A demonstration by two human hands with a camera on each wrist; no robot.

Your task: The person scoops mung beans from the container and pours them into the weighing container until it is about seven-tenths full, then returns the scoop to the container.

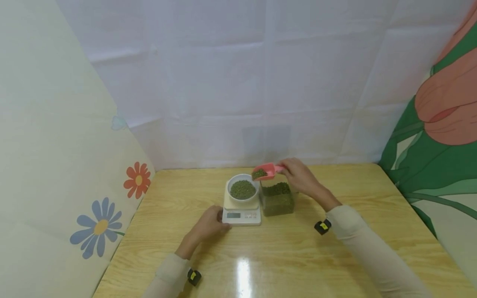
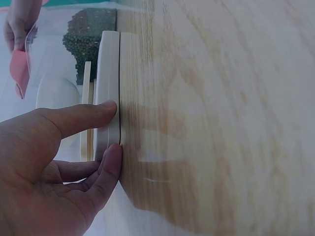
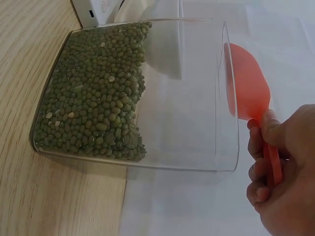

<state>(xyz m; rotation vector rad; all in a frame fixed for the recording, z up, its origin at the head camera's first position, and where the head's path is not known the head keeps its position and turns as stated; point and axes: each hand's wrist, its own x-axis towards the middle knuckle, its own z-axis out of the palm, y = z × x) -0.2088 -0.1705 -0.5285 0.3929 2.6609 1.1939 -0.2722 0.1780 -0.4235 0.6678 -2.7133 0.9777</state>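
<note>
My right hand (image 1: 299,176) grips the handle of a pink scoop (image 3: 248,83), which carries some green mung beans. The scoop is above the gap between a white bowl (image 1: 230,182) and a clear plastic container (image 3: 182,123). Mung beans (image 3: 93,93) fill the lower part of that container. More mung beans (image 1: 242,189) lie in the bowl, which rests on a white kitchen scale (image 1: 241,219). With thumb and fingers, my left hand (image 2: 64,152) holds the scale's front left corner; the scale's display (image 1: 233,215) is too small to read.
The container stands on the wooden table (image 1: 175,198), close against the scale's right side. A white sheet (image 1: 208,82) hangs behind the table's back edge. Flower-printed panels (image 1: 443,165) flank both sides.
</note>
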